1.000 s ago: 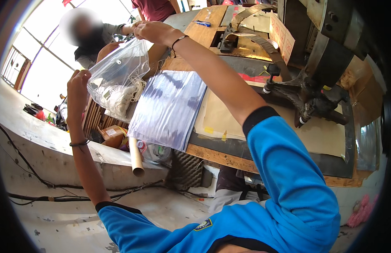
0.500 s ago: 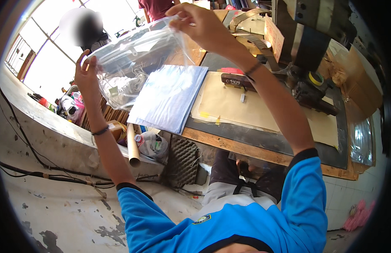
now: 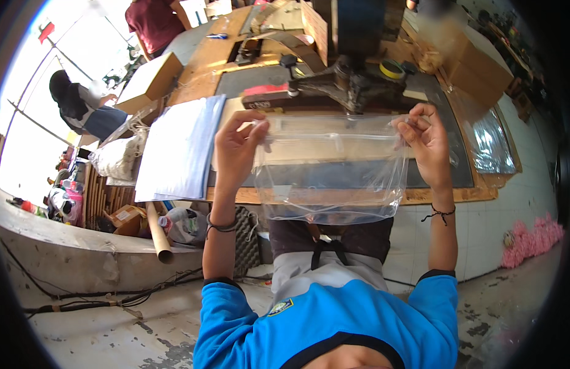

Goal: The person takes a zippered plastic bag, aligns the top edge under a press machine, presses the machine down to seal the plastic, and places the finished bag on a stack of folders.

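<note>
A clear plastic zipper bag [image 3: 331, 178] hangs spread out in front of me, its zip running across near the top. My left hand [image 3: 239, 146] pinches its upper left corner, fingers closed. At the upper right corner, my right hand [image 3: 426, 144] grips the bag between thumb and fingers. The bag looks flat, and the table shows through it. Behind it stands a dark metal press [image 3: 343, 83] with a long bar, over a cream sheet on a dark mat. Left of my left hand lies a stack of bluish-white plastic sheets [image 3: 180, 147].
White cord [image 3: 122, 154] lies beyond the stack. A cardboard box [image 3: 151, 83] stands back left, near two other people. Clear plastic packs [image 3: 491, 141] lie at the table's right end. Below left are a cardboard tube [image 3: 157, 234] and a plastic bag [image 3: 185, 226]. A yellow tape roll [image 3: 392, 69] sits on the press.
Both hands have brought the bag from the upper left, over the sheet stack, rightward and down in front of my body. My view has turned right. Both hands still grip the bag.
</note>
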### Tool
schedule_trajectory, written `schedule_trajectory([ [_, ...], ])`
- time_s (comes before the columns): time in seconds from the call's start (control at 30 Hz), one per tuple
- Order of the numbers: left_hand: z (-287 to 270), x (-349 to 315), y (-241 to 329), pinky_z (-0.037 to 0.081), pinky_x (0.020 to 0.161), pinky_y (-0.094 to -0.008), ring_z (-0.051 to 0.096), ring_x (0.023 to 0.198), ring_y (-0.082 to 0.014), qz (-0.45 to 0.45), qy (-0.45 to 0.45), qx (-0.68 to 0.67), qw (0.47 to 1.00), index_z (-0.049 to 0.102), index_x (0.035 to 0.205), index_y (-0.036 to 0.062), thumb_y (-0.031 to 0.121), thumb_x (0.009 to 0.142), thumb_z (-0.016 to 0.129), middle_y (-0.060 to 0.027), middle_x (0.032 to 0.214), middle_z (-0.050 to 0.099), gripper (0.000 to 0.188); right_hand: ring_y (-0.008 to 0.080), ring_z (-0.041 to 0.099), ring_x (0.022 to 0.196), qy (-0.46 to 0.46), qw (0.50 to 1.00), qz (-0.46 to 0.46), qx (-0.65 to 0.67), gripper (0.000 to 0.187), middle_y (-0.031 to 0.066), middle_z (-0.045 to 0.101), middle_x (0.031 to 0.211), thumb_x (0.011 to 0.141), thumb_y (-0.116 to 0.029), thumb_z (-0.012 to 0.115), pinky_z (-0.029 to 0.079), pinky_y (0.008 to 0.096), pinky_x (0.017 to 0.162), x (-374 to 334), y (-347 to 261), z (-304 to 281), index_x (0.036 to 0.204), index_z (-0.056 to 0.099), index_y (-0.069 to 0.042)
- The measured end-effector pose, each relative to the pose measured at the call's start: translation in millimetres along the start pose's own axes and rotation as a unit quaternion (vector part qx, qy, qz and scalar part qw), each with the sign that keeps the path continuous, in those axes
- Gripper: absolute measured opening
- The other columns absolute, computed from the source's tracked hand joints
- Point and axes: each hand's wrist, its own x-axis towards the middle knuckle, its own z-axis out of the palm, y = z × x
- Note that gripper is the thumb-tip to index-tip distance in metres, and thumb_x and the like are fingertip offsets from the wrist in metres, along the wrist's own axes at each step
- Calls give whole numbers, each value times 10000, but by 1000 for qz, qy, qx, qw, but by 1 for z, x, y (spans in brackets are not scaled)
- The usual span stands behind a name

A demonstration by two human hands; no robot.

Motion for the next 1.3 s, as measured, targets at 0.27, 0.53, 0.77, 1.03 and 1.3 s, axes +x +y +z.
schedule_trajectory([
  [0.27,34,2,-62,496,688,-205,602,805,-51,-72,-59,1,996,654,1033,-25,-6,955,612,-39,995,672,91,61,608,878,35,990,106,-89,124,7,680,978,979,-111,630,499,228,802,-29,54,-46,1013,673,0],
  [0.53,30,0,-63,458,705,-193,567,817,-54,-177,-101,41,978,661,1177,-36,102,954,461,-45,1097,672,330,134,599,1105,37,985,168,-24,296,75,657,1166,1007,-110,470,502,280,909,-29,85,-48,1213,631,30],
  [0.77,20,3,-54,467,729,-214,582,826,-91,-223,-142,-21,964,609,1265,-42,163,903,455,-88,1217,633,443,208,509,1273,-65,974,206,61,599,141,555,1351,790,-19,388,482,352,1000,-27,79,-63,1373,510,43],
  [1.03,10,8,-74,558,820,-333,691,878,-206,-192,-170,-113,960,488,1368,-48,133,954,462,-146,1170,622,452,227,497,1301,-83,979,180,-37,660,125,520,1403,783,47,466,385,335,1098,-28,67,-51,1442,429,22],
  [1.3,19,7,-87,581,740,-315,684,815,-196,-164,-139,-56,975,451,1393,-3,105,985,522,-127,1064,665,427,214,520,1267,-106,949,227,193,560,121,530,1378,912,-33,513,385,332,1094,-22,80,-68,1456,399,38],
])
